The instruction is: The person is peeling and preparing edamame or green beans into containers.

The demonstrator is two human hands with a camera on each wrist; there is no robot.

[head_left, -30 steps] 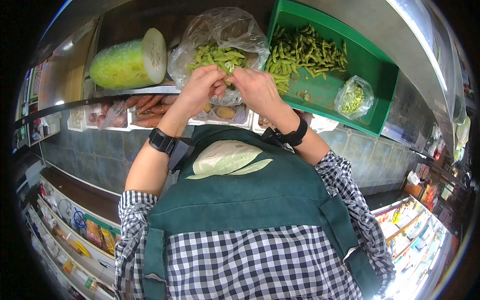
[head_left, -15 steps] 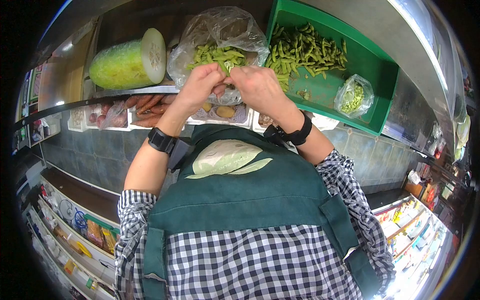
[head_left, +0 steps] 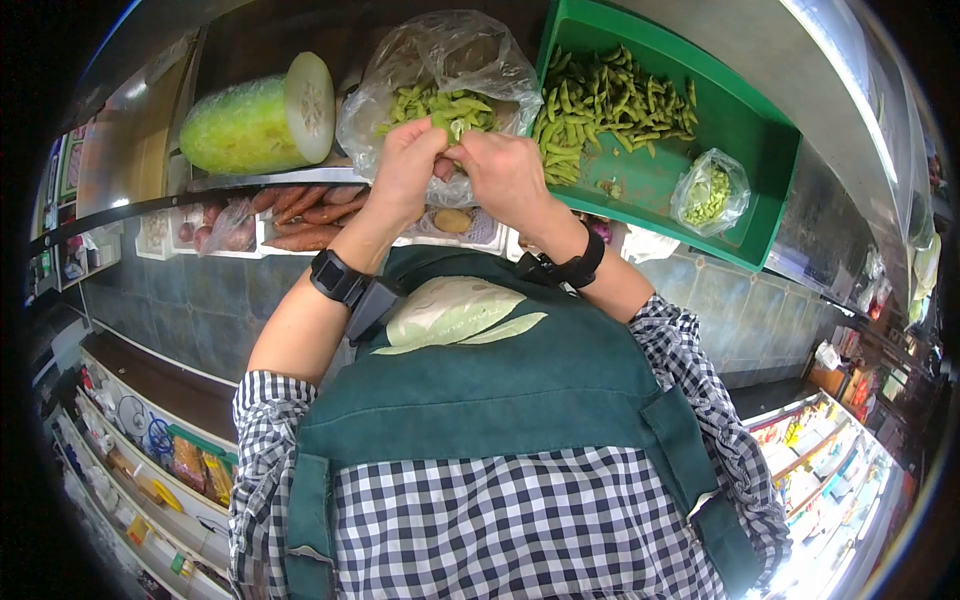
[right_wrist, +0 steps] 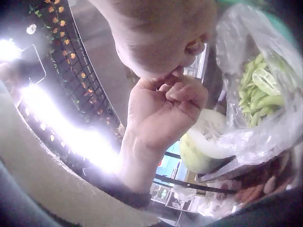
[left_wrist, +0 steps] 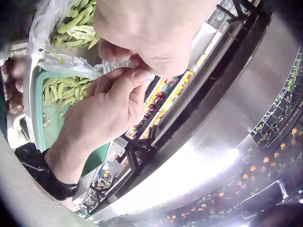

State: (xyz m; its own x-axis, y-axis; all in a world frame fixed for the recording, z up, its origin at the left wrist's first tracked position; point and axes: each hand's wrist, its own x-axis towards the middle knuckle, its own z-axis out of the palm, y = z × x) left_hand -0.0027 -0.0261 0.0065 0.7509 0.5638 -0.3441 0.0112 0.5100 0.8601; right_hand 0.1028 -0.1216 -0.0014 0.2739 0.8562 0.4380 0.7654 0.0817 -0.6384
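Note:
In the head view, the left hand and right hand meet at the fingertips over the near edge of a clear plastic bag. Both pinch what looks like a green pod, mostly hidden by the fingers. Plump green pods lie inside the bag. In the left wrist view, the right hand has its thumb and forefinger together against the left hand. The right wrist view shows the left hand's fingers curled below the right hand.
Right of the bag, a green tray holds darker pods and a small bag of shelled beans. A cut winter melon lies on the left. Sweet potatoes and wrapped potatoes sit in white boxes nearer the body.
Both hands have shifted slightly, with the wrists drawn closer together and the left forearm moved right. The fingertips stay together, and less green shows between them.

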